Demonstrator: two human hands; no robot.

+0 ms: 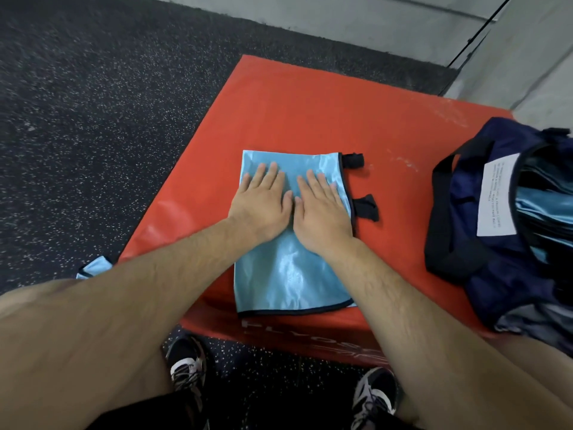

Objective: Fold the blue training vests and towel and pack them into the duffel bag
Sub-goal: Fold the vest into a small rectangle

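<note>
A light blue training vest (288,274) with black edging lies folded into a narrow rectangle on the red padded box (294,113). Two black straps (366,206) stick out from its right edge. My left hand (262,201) and my right hand (321,209) lie flat side by side on the vest's far half, fingers straight, pressing it down. The navy duffel bag (483,243) sits open at the box's right end, with shiny blue fabric (539,209) showing inside and a white label on its flap.
Another piece of light blue fabric (94,266) lies on the black speckled floor (77,119) by the box's left corner. A grey wall (372,23) runs behind the box. My two shoes stand at the box's near side.
</note>
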